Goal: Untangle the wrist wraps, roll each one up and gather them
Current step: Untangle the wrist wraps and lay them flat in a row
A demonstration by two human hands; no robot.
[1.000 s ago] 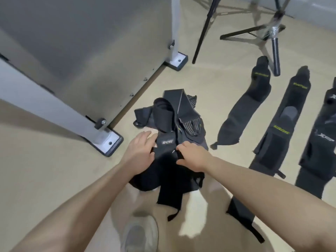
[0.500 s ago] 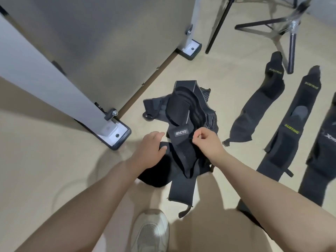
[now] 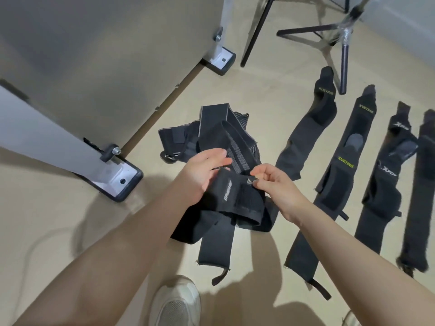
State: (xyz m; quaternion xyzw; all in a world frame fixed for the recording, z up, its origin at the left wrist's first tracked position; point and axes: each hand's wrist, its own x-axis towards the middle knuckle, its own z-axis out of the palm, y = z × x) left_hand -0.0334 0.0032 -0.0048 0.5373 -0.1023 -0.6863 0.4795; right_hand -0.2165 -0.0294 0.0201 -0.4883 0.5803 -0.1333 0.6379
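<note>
beige floor (image 3: 70, 231): both hands grip tangled wraps (image 3: 235, 198).

Bare forearms, no sleeves; pale mesh-toed sneaker (image 3: 175, 302).

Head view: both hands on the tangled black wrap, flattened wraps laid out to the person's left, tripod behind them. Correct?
Not quite. The head view shows the flattened wraps laid out to the person's right, not left. The rest holds: the left hand and right hand are both on the tangled black wrap, and the tripod stands behind the flattened ones.
</note>
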